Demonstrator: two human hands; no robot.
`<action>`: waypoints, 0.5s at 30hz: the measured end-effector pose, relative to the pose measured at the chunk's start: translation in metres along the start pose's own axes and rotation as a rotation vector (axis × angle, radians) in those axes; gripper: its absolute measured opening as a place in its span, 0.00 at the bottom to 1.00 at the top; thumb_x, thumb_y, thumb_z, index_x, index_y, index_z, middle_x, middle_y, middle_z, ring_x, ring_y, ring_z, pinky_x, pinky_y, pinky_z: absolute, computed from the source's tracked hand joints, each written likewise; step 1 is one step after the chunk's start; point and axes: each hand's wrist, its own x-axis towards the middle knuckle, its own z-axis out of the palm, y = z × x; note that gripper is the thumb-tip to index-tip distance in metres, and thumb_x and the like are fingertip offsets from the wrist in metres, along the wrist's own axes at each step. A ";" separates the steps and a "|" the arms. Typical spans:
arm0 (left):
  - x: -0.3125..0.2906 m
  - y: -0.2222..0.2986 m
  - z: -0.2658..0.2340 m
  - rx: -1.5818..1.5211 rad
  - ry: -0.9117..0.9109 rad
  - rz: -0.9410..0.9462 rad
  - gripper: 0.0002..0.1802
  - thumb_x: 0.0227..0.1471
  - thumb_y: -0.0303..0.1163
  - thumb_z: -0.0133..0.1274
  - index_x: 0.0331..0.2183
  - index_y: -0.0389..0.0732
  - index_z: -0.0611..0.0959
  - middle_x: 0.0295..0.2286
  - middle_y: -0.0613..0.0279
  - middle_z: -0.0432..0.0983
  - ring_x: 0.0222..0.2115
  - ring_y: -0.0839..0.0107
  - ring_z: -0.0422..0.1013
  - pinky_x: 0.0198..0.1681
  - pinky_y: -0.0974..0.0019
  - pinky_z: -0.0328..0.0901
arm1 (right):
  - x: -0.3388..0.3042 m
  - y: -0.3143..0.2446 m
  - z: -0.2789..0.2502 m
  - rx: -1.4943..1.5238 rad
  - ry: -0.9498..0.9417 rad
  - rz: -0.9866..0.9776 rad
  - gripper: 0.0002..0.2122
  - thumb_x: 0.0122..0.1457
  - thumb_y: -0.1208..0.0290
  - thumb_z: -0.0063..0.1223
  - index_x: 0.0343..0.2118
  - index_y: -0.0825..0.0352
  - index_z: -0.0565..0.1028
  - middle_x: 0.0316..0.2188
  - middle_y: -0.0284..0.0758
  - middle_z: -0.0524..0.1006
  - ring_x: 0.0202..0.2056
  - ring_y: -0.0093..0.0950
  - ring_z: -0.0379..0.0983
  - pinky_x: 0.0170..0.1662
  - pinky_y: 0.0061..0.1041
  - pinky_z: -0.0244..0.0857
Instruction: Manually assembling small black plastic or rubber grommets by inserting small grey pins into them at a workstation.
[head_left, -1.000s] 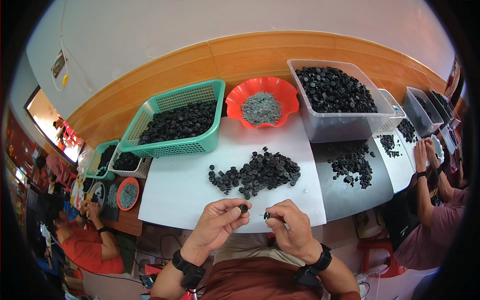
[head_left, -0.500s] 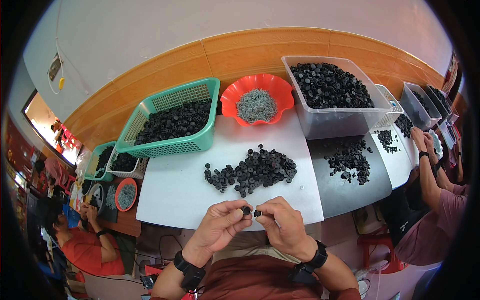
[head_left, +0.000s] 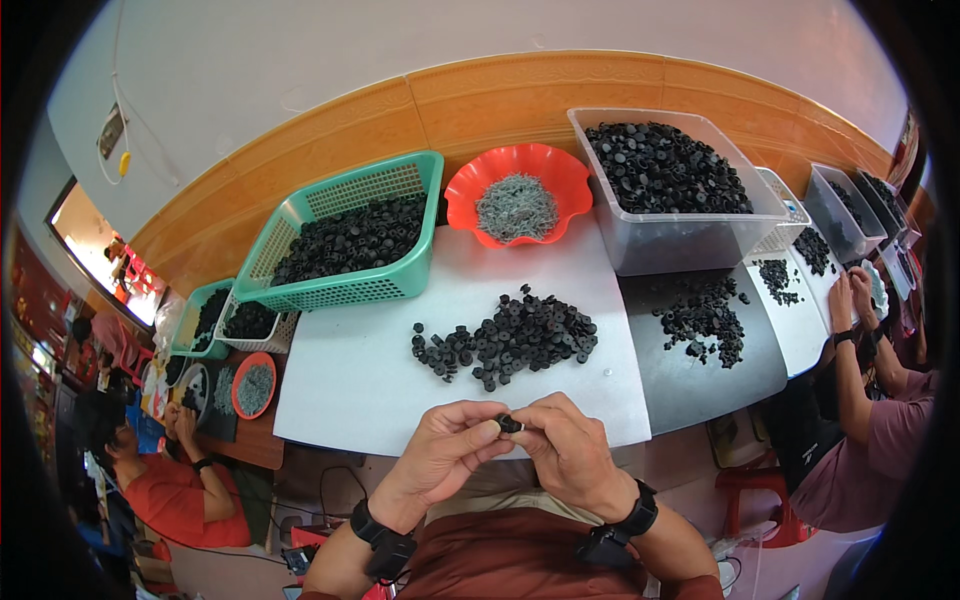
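Observation:
Pinched between thumb and fingers, small round black plastic parts meet in front of me, just off the near edge of the white board. My left hand grips one part from the left. My right hand grips another from the right, and the two parts now touch. Fingertips hide much of them, so I cannot tell how far they fit together. Just beyond my hands, a loose heap of similar black parts lies on the board.
Behind the heap stand a green basket of black parts, a red scalloped bowl of small grey metal pieces and a clear bin of black parts. More black parts lie on a dark board at right. Co-workers sit on both sides.
The two black parts, apart half a second ago, have been brought together between my hands. My fingertips are closer to each other now.

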 end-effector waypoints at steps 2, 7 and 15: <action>0.000 -0.001 0.000 0.017 0.017 -0.004 0.14 0.59 0.20 0.56 0.47 0.33 0.82 0.42 0.53 0.81 0.42 0.66 0.79 0.49 0.63 0.77 | 0.000 0.002 0.000 -0.001 0.001 -0.032 0.12 0.58 0.81 0.61 0.44 0.68 0.74 0.34 0.40 0.77 0.28 0.38 0.79 0.27 0.31 0.72; 0.000 -0.001 0.004 0.052 0.019 0.011 0.14 0.58 0.20 0.57 0.47 0.33 0.82 0.42 0.53 0.81 0.42 0.67 0.79 0.49 0.64 0.77 | 0.000 0.002 0.001 -0.008 0.025 -0.037 0.12 0.56 0.81 0.62 0.43 0.68 0.76 0.34 0.39 0.77 0.27 0.36 0.79 0.27 0.30 0.72; 0.000 -0.004 0.002 0.035 0.020 0.031 0.11 0.58 0.20 0.57 0.45 0.34 0.83 0.42 0.53 0.81 0.41 0.68 0.79 0.47 0.65 0.77 | -0.002 0.000 0.002 0.022 0.089 -0.023 0.12 0.54 0.82 0.65 0.42 0.70 0.81 0.32 0.39 0.79 0.28 0.29 0.78 0.30 0.23 0.72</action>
